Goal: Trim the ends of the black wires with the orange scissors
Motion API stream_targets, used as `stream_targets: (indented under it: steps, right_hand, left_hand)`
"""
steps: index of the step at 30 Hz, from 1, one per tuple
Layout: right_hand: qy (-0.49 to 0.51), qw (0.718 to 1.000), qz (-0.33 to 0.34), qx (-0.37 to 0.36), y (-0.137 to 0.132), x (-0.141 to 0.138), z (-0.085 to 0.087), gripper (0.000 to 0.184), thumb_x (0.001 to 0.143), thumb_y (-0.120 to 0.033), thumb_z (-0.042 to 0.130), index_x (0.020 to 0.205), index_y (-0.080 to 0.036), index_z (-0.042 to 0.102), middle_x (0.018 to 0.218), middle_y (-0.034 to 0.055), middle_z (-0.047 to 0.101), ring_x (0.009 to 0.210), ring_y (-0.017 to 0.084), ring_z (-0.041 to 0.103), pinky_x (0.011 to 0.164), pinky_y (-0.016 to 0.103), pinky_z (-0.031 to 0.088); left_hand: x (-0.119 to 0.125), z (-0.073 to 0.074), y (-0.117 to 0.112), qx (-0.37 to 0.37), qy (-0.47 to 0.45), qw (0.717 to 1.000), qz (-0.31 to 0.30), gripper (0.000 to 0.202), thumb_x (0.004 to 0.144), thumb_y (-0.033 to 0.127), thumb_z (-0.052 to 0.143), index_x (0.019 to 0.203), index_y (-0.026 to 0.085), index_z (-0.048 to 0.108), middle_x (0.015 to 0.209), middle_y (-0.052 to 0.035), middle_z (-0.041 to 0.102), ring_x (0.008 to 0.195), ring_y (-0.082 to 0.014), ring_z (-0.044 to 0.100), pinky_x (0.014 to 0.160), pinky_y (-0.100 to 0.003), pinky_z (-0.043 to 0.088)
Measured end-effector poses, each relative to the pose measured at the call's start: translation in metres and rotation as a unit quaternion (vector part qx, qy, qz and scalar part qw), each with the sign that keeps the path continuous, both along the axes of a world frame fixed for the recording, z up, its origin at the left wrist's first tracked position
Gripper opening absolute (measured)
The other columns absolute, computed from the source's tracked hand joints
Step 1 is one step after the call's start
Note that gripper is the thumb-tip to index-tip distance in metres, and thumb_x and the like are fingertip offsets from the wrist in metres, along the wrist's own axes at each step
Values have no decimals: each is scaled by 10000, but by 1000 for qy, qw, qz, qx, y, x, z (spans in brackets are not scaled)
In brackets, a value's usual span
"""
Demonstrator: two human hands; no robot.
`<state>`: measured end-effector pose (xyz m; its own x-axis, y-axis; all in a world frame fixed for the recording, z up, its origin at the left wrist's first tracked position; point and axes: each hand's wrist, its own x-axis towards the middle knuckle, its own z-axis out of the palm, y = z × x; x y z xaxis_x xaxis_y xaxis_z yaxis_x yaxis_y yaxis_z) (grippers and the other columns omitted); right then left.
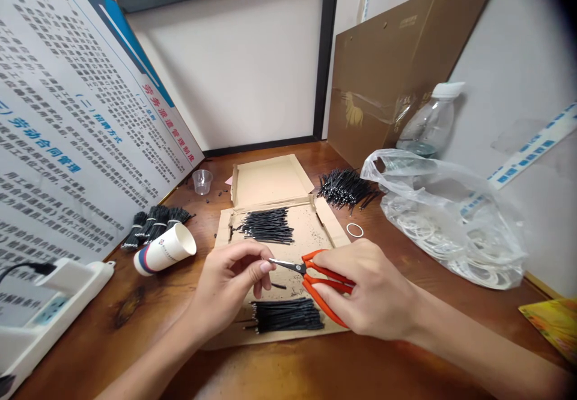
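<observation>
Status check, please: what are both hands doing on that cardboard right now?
Right hand grips orange scissors. Left hand pinches something small, hard to see, at the blade tips. Black wire bundle beneath. Nothing blocking.

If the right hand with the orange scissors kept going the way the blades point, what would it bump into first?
Most likely the left hand: the scissors in the right hand point left, their tips already at its pinched fingertips. Depth is hard to judge, though.

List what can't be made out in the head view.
- Item pinched in left hand: too small, hidden by fingertips at the scissors tip.
- Scissors handles: partly covered by right hand.
- Power strip: cut off by left edge.
- Plastic bag contents: blurred by film.
</observation>
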<state>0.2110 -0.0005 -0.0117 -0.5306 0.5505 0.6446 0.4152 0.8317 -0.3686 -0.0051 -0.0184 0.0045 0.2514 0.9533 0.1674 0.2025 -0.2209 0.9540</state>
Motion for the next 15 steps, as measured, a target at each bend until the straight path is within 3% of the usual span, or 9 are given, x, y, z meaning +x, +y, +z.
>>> stream_targets:
  steps: [6,15]
  right_hand:
    - [-3,1000,-7,12,1,0,3,254,793,-154,457,545,-185,415,473,-54,381,417,75,251,430,231,237]
    - [8,1000,-10,6,0,1,3,159,787,-177,476,681,-140,588,493,-32,474,419,81,363,429,233,271]
  left_hand:
    - [-1,-1,2,9,0,1000,1,130,865,219,605,801,111,639,701,-50,598,523,-108,562,456,-219,483]
    - [-1,0,1,13,-1,1000,-3,139,873,227,595,815,115,655,706,-56,608,536,-111,566,466,-221,488]
